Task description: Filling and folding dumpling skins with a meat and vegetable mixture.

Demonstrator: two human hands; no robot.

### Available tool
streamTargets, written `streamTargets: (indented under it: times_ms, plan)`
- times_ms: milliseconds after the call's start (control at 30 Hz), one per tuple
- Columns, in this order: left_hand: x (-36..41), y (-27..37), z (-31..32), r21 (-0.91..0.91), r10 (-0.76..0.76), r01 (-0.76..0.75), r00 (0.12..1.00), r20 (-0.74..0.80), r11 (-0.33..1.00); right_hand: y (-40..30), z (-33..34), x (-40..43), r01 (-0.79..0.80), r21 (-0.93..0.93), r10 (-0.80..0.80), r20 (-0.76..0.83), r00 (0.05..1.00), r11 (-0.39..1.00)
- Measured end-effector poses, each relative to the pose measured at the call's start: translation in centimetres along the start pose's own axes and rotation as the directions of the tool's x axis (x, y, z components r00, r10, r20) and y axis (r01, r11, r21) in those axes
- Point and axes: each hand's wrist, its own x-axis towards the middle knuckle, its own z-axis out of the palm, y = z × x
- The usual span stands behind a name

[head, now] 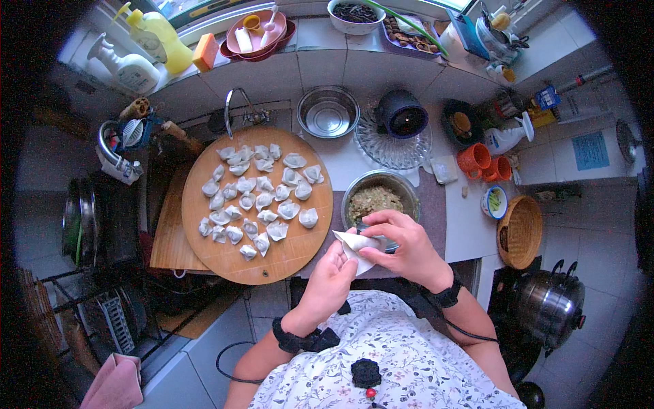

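Observation:
A white dough wrapper [361,244], partly folded over, is held between my two hands. My left hand [334,268] supports it from below and the left, with the thumb along its lower edge. The thumb and fingers of my right hand [403,245] pinch its right side. Whether filling lies inside the fold is hidden. Just beyond my hands stands a steel bowl [415,197] with a pale, minced filling [375,202]. To the left, many wrapped wontons [264,200] sit in loose rows on a round wooden board [306,255].
A steel basin [328,112] and a glass plate [368,145] bearing a dark pot [403,115] stand behind the bowl. At right are orange mugs [473,159], a small bowl of chopped greens [494,202] and a wicker basket [526,232]. A faucet [237,97] rises behind the board.

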Motion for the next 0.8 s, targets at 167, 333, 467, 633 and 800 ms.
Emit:
streamTargets:
  times_ms: [167, 333, 467, 633, 800]
  plan:
    - [0.0, -0.1, -0.2, 0.026, 0.013, -0.012, 0.999, -0.046, 1.0, 0.0, 0.9, 0.1, 0.067, -0.058, -0.069, -0.047, 0.997, 0.996]
    - [0.1, 0.4, -0.2, 0.064, 0.01, -0.007, 0.999, -0.053, 0.998, 0.0, 1.8, 0.3, 0.086, -0.139, -0.101, -0.108, 0.989, 0.987]
    - [0.4, 0.0, -0.6, 0.037, -0.014, 0.018, 0.996, -0.089, 0.999, 0.0, 2.3, 0.6, 0.166, -0.221, -0.199, -0.14, 0.97, 0.961]
    - [0.5, 0.3, -1.4, -0.111, -0.117, 0.112, 0.993, -0.032, 0.987, -0.1, 2.2, 0.0, 0.218, -0.293, -0.247, -0.065, 0.967, 0.931]
    - [0.3, 1.7, -0.6, -0.249, -0.123, 0.116, 0.992, -0.013, 0.962, -0.2, 2.1, -0.2, 0.251, -0.338, -0.288, -0.064, 0.956, 0.907]
